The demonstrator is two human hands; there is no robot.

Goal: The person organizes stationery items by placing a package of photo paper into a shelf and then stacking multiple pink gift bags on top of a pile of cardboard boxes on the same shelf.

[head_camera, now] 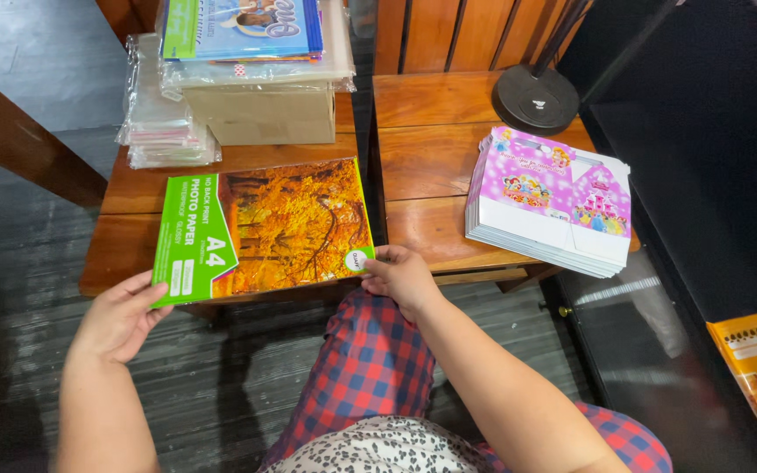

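A flat pack of photo paper [265,229], seemingly light, slick and bendable, is being gripped at its near corners by the left hand [120,317] and right hand [400,278], just left of the stacked pink boxes [549,200] on the table [422,131].

The single view comes from a camera on the person's head, looking steeply down and forward over the lap onto a low wooden table [422,188]. It sits close, within arm's reach of the table's near edge. Dark floor shows left of the table, a black shelf right.
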